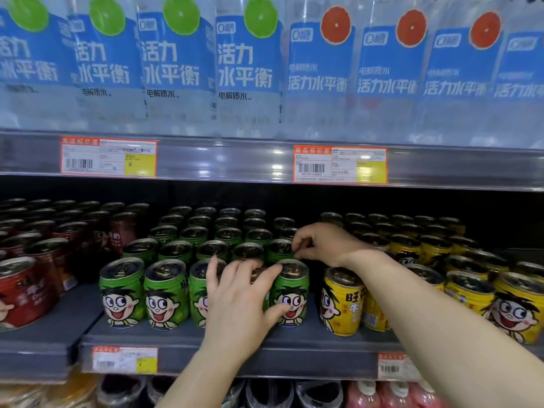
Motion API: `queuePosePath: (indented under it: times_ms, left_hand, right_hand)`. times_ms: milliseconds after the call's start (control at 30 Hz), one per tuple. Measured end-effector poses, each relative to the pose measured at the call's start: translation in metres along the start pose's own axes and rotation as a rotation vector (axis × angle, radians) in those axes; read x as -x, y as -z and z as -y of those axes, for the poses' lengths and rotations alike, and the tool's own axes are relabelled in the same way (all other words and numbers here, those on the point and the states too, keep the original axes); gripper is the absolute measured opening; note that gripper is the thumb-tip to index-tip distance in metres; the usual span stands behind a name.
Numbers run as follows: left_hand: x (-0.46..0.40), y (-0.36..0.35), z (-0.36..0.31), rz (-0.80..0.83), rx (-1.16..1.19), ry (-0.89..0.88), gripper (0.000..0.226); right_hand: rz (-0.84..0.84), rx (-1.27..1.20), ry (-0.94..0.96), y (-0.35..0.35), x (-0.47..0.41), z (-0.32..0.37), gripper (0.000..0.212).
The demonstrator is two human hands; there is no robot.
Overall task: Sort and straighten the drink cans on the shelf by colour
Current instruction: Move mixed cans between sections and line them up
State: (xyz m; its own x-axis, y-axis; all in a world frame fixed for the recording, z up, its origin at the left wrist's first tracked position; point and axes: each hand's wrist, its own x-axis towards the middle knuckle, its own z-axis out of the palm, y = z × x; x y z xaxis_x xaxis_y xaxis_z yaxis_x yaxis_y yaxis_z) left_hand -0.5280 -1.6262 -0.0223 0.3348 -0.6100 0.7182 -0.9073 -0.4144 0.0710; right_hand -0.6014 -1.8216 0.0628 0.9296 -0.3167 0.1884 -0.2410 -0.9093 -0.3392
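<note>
My left hand [238,301] wraps a front green can [290,293], and my right hand [321,244] pinches another green can's [279,248] top behind it.

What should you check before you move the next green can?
1. Left hand on a front green can: ok; fingers on its top, thumb on its front.
2. Right hand has a can: cannot tell; its curled fingers hover at a second-row green can.
3. Green cans grouped together: ok.
4. Front green faces forward: not ok; the third can looks turned.
5. Yellow cans kept apart: ok; a gap shows.
6. Shelf edge room: ok.
</note>
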Motion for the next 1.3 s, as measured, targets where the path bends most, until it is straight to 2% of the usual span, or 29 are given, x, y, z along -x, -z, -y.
queuePosePath:
  times_ms: [233,400,500,700,833,1100,1233,1300]
  left_hand:
    - [-0.001,-0.003,-0.003,0.007,-0.029,-0.015,0.063]
    - [0.001,-0.003,-0.001,0.016,-0.020,-0.026,0.067]
    - [0.002,0.000,-0.001,0.035,-0.017,-0.022,0.068]
    - [0.004,0.005,0.002,0.059,0.026,-0.043,0.071]
    - [0.011,0.005,-0.002,0.007,0.103,-0.025,0.074]
    - [0.011,-0.005,-0.047,-0.088,0.270,-0.114,0.069]
    - [0.001,-0.006,-0.070,-0.034,0.214,-0.068,0.079]
    - [-0.005,-0.009,-0.077,0.014,0.112,-0.028,0.085]
  right_hand:
    - [0.090,0.138,0.065,0.016,0.007,0.000,0.005]
    - [0.101,0.143,0.053,0.019,0.008,-0.005,0.006]
    - [0.105,0.146,0.017,0.012,0.009,-0.007,0.017]
    - [0.025,0.027,-0.064,0.009,0.018,-0.006,0.020]
    - [-0.136,-0.124,-0.146,0.016,0.045,-0.006,0.022]
    - [-0.307,-0.006,-0.269,0.046,0.134,-0.020,0.017]
    - [-0.285,0.038,-0.313,0.054,0.160,-0.039,0.015]
    - [-0.270,0.105,-0.297,0.055,0.162,-0.049,0.027]
